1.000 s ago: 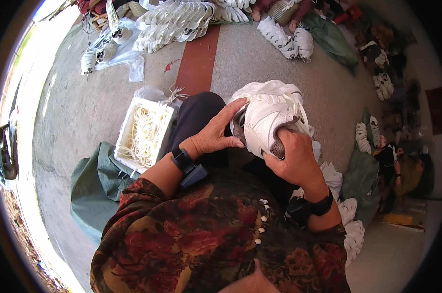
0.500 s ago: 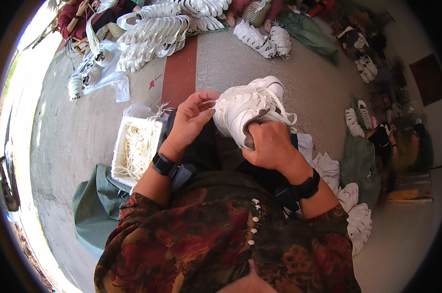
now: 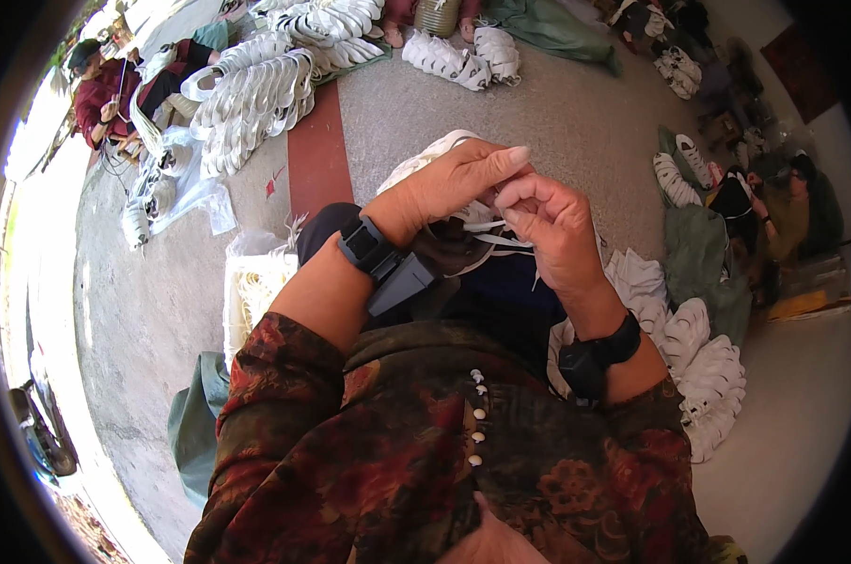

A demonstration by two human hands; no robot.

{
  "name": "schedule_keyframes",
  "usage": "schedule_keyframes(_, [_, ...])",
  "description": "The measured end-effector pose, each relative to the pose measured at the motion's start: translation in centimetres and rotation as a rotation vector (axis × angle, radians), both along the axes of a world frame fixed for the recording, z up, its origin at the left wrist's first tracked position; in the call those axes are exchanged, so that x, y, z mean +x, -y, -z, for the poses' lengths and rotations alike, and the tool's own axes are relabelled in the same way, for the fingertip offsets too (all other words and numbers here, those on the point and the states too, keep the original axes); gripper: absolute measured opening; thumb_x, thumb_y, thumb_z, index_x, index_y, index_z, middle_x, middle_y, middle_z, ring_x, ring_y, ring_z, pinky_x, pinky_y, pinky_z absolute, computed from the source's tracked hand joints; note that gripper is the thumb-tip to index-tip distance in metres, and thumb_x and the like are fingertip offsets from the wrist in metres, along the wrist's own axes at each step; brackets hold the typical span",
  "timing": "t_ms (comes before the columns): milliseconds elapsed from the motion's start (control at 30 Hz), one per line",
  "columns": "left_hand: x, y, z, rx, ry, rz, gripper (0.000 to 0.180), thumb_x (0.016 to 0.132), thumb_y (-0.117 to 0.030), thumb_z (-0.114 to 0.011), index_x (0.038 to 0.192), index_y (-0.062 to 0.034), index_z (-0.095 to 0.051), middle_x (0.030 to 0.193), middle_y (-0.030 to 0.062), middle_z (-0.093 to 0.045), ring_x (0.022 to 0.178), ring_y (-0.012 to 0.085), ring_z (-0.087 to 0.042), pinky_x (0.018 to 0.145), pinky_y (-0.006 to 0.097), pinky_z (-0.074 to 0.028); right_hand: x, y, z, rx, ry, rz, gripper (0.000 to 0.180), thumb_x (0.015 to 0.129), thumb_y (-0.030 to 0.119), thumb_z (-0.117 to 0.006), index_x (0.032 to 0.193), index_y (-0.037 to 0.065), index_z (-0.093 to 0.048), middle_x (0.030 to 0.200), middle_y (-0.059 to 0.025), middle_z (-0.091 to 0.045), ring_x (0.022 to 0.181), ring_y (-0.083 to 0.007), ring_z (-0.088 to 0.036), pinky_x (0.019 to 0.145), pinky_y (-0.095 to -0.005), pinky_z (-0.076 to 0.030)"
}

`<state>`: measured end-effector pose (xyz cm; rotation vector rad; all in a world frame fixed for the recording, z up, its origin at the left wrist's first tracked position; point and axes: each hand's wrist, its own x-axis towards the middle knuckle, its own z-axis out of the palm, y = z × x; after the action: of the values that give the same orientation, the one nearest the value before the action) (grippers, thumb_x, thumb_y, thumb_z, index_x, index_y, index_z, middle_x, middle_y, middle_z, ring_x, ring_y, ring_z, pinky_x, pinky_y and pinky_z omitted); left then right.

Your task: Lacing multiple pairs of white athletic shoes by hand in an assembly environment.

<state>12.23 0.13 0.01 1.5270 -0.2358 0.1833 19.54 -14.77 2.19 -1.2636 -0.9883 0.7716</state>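
A white sneaker [image 3: 424,160] rests over my lap, largely covered by my left hand and forearm. My left hand [image 3: 458,183] reaches across the shoe, thumb pressed toward the fingers; what it pinches is hidden. Close beside it, my right hand [image 3: 552,226] has its fingers curled in a pinch on a white shoelace [image 3: 508,242]. Lace strands run from below the fingers toward the dark shoe opening. The fingertips of both hands nearly meet above the shoe.
A white box [image 3: 256,291] of loose pale laces stands left of my lap. White shoes [image 3: 703,376] are heaped at my right, near a green cloth [image 3: 703,249]. Rows of white shoes [image 3: 256,103] lie far left, by a seated person [image 3: 106,103]. Other people sit at the right.
My right hand has left the shoe's opening and now pinches lace. My left hand has crossed rightward over the shoe to meet it. The shoe sits lower and is more hidden.
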Motion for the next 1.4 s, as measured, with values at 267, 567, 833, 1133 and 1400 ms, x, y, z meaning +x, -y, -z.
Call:
schedule_keyframes(267, [-1.1, 0.0, 0.0, 0.014, -0.039, -0.089, 0.059, 0.09, -0.051, -0.039, 0.113, 0.0019, -0.052, 0.076, 0.006, -0.057, 0.07, 0.0102, -0.054, 0.063, 0.023, -0.044, 1.5, -0.3, -1.9, 0.212, -0.096, 0.009, 0.008, 0.077, -0.006, -0.053, 0.077, 0.002, -0.055, 0.068, 0.0016, -0.052, 0.061, -0.003, -0.045, 0.055, -0.0175, -0.035])
schedule_keyframes(567, [-1.1, 0.3, -1.1, -0.325, -0.102, 0.139, 0.061, 0.084, -0.025, -0.058, 0.135, -0.0065, -0.029, 0.061, 0.0027, -0.05, 0.05, 0.0064, -0.04, 0.047, 0.018, -0.032, 5.8, -2.3, -0.5, 0.446, -0.452, 0.1, 0.017, 0.068, -0.011, -0.054, 0.074, 0.004, -0.055, 0.066, 0.0011, -0.052, 0.054, -0.0045, -0.042, 0.051, -0.0174, -0.033])
schedule_keyframes(833, [0.2, 1.1, -1.1, -0.146, -0.36, 0.463, 0.045, 0.078, -0.026, -0.065, 0.11, 0.0035, -0.055, 0.078, 0.0116, -0.061, 0.045, 0.0033, -0.039, 0.043, 0.015, -0.031, 6.6, -3.2, 3.9, 0.195, -0.347, -0.004, 0.011, 0.074, -0.004, -0.056, 0.08, 0.005, -0.056, 0.071, 0.0012, -0.052, 0.059, -0.005, -0.044, 0.055, -0.0179, -0.036])
schedule_keyframes(1133, [0.4, 0.1, 0.2, -0.458, 0.01, 0.013, 0.039, 0.086, -0.019, -0.053, 0.116, 0.0051, -0.049, 0.088, 0.0087, -0.06, 0.055, 0.0058, -0.039, 0.052, 0.016, -0.033, 9.7, 1.5, 6.8, -0.049, 0.108, 0.148, 0.021, 0.079, 0.005, -0.057, 0.099, 0.004, -0.053, 0.084, 0.0014, -0.052, 0.069, -0.0052, -0.048, 0.064, -0.0201, -0.041])
schedule_keyframes(1400, [1.4, 0.5, 0.1, -0.438, 0.144, -0.014, 0.054, 0.081, -0.027, -0.059, 0.123, 0.0038, -0.043, 0.111, 0.0129, -0.054, 0.083, 0.013, -0.051, 0.071, 0.023, -0.041, 5.5, 3.4, 15.0, -0.506, 1.143, 0.005, 0.032, 0.064, 0.007, -0.062, 0.096, 0.004, -0.057, 0.097, -0.0145, -0.056, 0.093, -0.0282, -0.054, 0.072, -0.039, -0.047])
